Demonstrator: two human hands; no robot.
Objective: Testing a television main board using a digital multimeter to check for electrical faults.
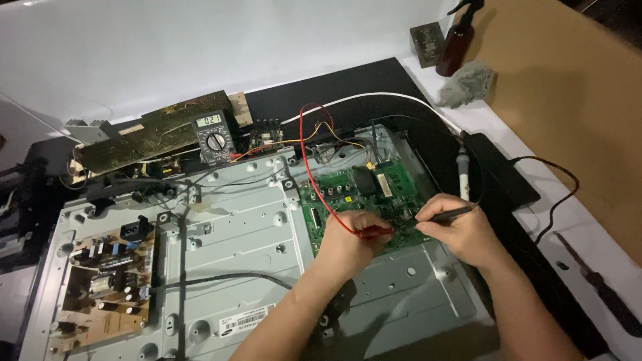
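The left hand [348, 237] pinches the red probe [374, 232] and the right hand [461, 230] pinches the black probe [445, 215] on the green board [361, 190]. Both tips should stay steady; the meter [214, 137] sits far left of the board.

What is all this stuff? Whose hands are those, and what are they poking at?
The camera sits on a person's head and looks down, so those are that person's own hands. The left hand holds a red probe and the right hand holds a black probe. Both tips touch a green circuit board fixed to a big grey metal panel. Wires run to a meter with a dial. A tan circuit board sits at the left, and a brown spray bottle stands at the back.
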